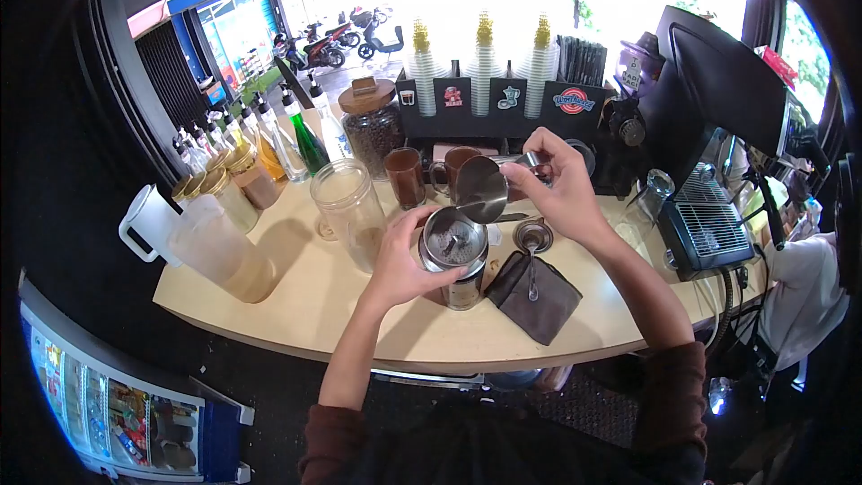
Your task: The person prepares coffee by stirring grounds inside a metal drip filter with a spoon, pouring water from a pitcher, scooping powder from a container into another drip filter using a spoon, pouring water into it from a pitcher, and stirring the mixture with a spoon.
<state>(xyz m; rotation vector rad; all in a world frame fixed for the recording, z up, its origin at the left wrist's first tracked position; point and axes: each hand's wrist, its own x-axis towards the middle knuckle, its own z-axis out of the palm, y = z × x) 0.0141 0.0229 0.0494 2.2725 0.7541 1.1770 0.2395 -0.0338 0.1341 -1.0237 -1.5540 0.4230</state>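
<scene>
My left hand (404, 260) is closed around the rim of a round metal cup (453, 238) with greyish contents that I cannot make out. Below that cup, a dark-labelled cylinder (465, 293) shows on the counter; whether they are one piece is unclear. In my right hand (564, 184) is a small metal pitcher (483, 190), gripped at its handle and tilted over the cup. Beside them lie a folded dark cloth (536, 298) and a spoon (533, 283), near a small metal dish (533, 236). A large clear jar (346, 211) stands left of my left hand.
Two brown-filled glass mugs (406, 177) and a coffee bean jar (373, 135) stand behind. Plastic pitchers (224, 251) and several syrup bottles (303, 136) line the left. A black machine (709, 224) is at right, near a person's sleeve (799, 287). Cup stacks (483, 81) rise behind.
</scene>
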